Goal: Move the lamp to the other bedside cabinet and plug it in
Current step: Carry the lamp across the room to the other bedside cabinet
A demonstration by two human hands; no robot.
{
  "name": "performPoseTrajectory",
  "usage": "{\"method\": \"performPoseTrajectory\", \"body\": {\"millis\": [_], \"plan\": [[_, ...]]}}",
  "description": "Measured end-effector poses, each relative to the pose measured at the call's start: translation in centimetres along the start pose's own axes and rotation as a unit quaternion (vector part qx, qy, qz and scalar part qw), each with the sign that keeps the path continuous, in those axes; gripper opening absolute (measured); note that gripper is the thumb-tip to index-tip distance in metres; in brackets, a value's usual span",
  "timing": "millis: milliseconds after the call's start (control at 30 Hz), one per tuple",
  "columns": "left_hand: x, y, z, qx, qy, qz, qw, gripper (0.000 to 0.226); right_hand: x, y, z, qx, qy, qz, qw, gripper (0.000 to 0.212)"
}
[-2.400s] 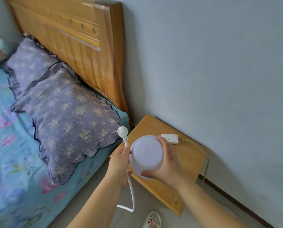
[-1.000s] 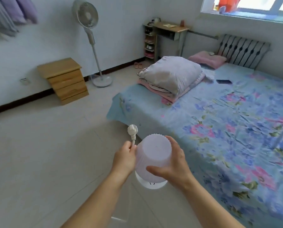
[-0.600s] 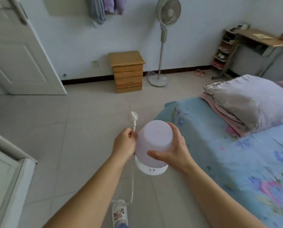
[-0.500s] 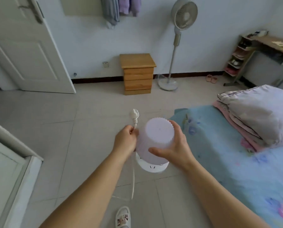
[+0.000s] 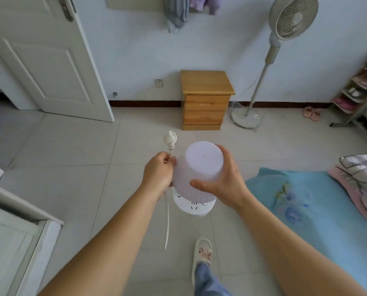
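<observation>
I carry a small lamp (image 5: 199, 167) with a pale ribbed shade and a white round base at chest height. My right hand (image 5: 225, 182) grips the shade from the right. My left hand (image 5: 160, 171) pinches the lamp's white cord just below its plug (image 5: 170, 138), which sticks up above my fist; the rest of the cord hangs down. Straight ahead against the far wall stands a wooden bedside cabinet (image 5: 206, 99) with drawers. A wall socket (image 5: 158, 83) sits on the wall to its left.
A standing fan (image 5: 272, 54) is right of the cabinet, its base on the floor. An open white door (image 5: 43, 58) is at left, a shoe rack (image 5: 361, 88) at far right. The bed corner (image 5: 306, 201) lies to my right. White furniture (image 5: 14, 231) is at lower left.
I have turned away from the first cabinet by the bed and walked across the room; the cabinet on the far wall is now centred ahead and nearer. Both hands keep their hold.
</observation>
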State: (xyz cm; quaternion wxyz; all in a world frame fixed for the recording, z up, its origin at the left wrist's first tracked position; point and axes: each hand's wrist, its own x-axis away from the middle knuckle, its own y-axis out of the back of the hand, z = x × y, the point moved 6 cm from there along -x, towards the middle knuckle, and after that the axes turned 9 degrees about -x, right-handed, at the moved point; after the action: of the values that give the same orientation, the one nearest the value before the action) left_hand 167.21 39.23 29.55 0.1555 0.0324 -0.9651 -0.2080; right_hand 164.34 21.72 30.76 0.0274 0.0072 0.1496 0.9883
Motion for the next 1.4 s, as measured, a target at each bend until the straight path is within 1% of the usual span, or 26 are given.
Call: {"method": "performPoseTrajectory", "body": {"millis": [167, 267, 433, 533, 667, 833, 900, 1100, 1233, 1400], "plan": [[-10.2, -1.5, -2.5, 0.004, 0.015, -0.011, 1.0, 0.023, -11.1, 0.0, -1.2, -0.009, 0.002, 0.019, 1.0, 0.095], [-16.6, -2.0, -5.2, -0.002, 0.027, -0.026, 0.999, 0.021, -18.4, 0.2, -1.3, -0.006, 0.007, 0.032, 0.999, 0.098], [-26.5, -2.2, -9.6, -0.022, 0.019, -0.065, 0.997, 0.023, -30.2, 0.4, -0.6, 0.003, 0.007, 0.053, 0.999, 0.106], [-32.5, -2.5, -11.3, -0.038, 0.024, -0.07, 0.997, 0.024, -36.4, 0.2, -1.0, -0.001, 0.003, 0.054, 0.999, 0.107], [-41.6, -3.0, -13.8, -0.033, 0.019, -0.053, 0.998, 0.023, -45.5, -0.1, -1.6, 0.001, -0.006, 0.054, 0.999, 0.107], [-53.3, -3.9, -17.9, -0.037, 0.007, -0.03, 0.999, 0.023, -56.5, 0.1, -1.1, -0.007, -0.009, 0.011, 1.0, 0.104], [-57.9, -4.7, -20.2, -0.032, -0.004, -0.009, 0.999, 0.022, -60.9, 0.8, -0.9, -0.007, -0.014, -0.007, 1.0, 0.105], [-68.4, -8.4, -24.7, -0.005, 0.0, 0.029, 1.0, 0.022, -71.1, 3.6, -2.5, -0.009, -0.041, -0.045, 0.998, 0.108], [-75.0, -11.3, -26.2, 0.011, 0.017, 0.034, 0.999, 0.02, -78.3, 5.3, -4.6, -0.008, -0.046, -0.039, 0.998, 0.108], [-82.1, -14.3, -28.3, 0.035, 0.054, 0.024, 0.998, 0.02, -87.9, 6.9, -6.9, -0.014, -0.063, -0.003, 0.998, 0.11]]}}
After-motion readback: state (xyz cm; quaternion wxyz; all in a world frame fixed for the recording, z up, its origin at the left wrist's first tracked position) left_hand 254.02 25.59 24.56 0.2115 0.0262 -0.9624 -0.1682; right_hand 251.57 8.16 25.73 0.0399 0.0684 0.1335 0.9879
